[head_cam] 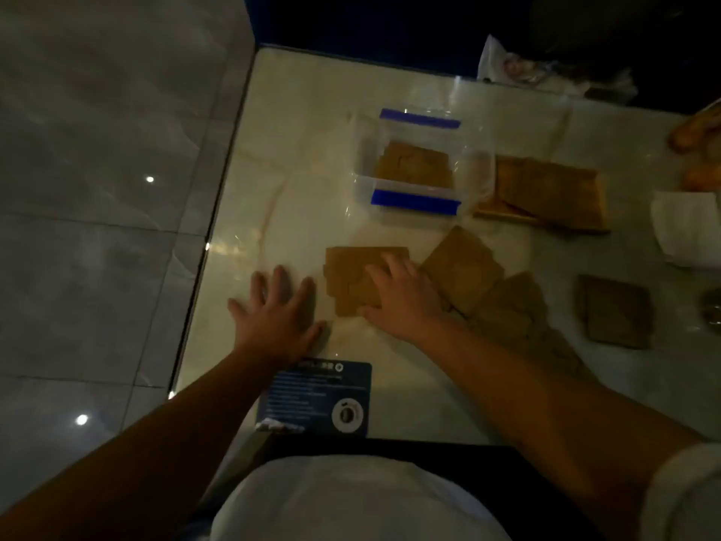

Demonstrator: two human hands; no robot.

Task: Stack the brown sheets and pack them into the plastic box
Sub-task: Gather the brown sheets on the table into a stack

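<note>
A clear plastic box (364, 181) with blue clips stands open at the table's middle, with brown sheets (413, 165) lying inside. In front of it a small pile of brown sheets (351, 271) lies on the table, and my right hand (402, 298) rests flat on its right part. My left hand (277, 314) lies flat on the bare table just left of the pile, fingers spread, touching no sheet. More brown sheets (464, 267) fan out to the right of my right hand. A larger brown stack (546, 193) sits right of the box. One darker sheet (612, 310) lies far right.
A dark blue card (320, 400) lies at the near table edge under my left wrist. White paper (682, 228) and crumpled plastic (546, 72) sit at the right and far right. The table's left edge (218, 212) drops to a tiled floor.
</note>
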